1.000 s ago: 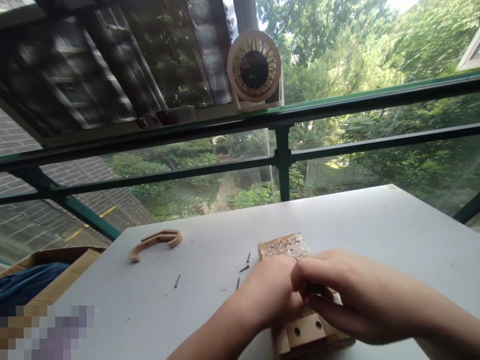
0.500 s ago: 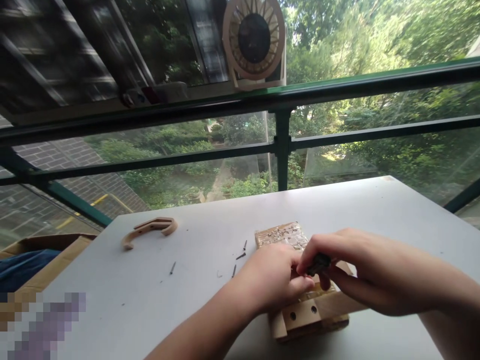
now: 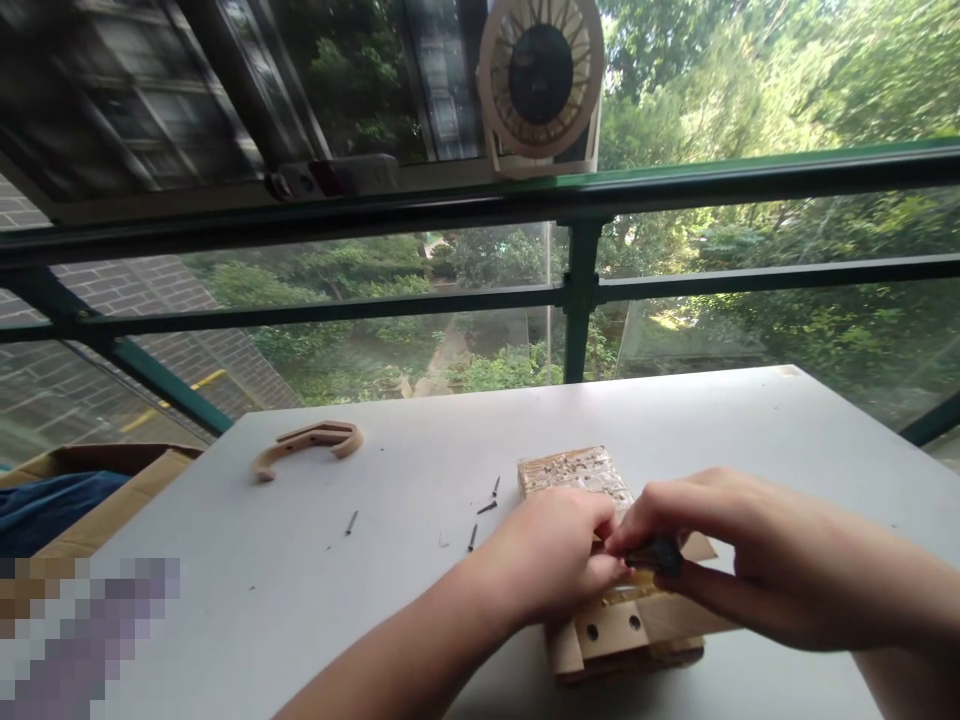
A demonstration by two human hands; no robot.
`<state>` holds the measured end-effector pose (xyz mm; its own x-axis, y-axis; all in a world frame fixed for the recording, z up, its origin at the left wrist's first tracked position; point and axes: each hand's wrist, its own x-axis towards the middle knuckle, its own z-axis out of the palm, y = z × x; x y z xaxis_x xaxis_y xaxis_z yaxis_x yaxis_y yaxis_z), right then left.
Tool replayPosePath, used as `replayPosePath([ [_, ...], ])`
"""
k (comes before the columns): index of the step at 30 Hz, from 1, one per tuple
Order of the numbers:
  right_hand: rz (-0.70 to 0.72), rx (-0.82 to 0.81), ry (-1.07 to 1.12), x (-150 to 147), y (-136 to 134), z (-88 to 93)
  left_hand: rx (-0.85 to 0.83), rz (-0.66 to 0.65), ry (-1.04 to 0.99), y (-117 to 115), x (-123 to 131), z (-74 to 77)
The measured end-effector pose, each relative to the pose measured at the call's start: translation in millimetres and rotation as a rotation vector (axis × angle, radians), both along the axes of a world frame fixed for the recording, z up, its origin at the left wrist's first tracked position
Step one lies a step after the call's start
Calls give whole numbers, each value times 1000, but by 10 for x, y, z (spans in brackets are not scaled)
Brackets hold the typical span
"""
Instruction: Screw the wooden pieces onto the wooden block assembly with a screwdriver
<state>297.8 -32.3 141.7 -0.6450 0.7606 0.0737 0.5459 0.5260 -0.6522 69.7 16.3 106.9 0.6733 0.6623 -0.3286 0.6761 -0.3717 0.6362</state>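
Observation:
My right hand (image 3: 724,540) is closed around a small dark tool (image 3: 660,556) whose exact kind I cannot make out. Its fingertips meet those of my left hand (image 3: 559,545), which is pinched closed; what lies between the left fingers is hidden. Both hands are over a block wrapped in clear tape (image 3: 570,474), its top pitted with small holes. On the block's near end lies a pale wooden piece (image 3: 613,634) with two dark screw holes, its right part running under my right hand. Left of the block, several dark screws (image 3: 472,537) lie loose on the table.
A curved wooden piece (image 3: 311,440) and a single screw (image 3: 352,522) lie on the left of the white table (image 3: 405,620). Beyond the table's far edge runs a dark green railing (image 3: 337,318). A cardboard box (image 3: 142,490) holding blue cloth stands at the left.
The view has shifted slightly, so the scene sits a little to the right. The dark tool in my right hand has turned, lying flatter. My left hand keeps its place on the block.

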Motion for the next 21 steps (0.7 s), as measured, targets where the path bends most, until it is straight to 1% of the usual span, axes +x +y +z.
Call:
replayPosePath([
  [3, -7, -15, -12, -14, 21, -55, -71, 31, 5, -12, 0, 21],
  [7, -20, 8, 9, -49, 36, -88, -83, 4, -30, -14, -8, 30],
  [9, 24, 33, 47, -57, 22, -72, -60, -24, -54, -9, -19, 11],
  [13, 138, 100, 110, -49, -5, -30, 37, -66, -48, -1, -40, -49],
  [15, 159, 113, 114, -36, 0, -23, 50, -70, -32, -1, -42, -59],
  [17, 147, 111, 104, -18, 15, -21, 40, -56, -14, -2, -35, -51],
  [21, 48, 52, 19, 26, 44, -9, -13, -9, 2, -10, -10, -10],
])
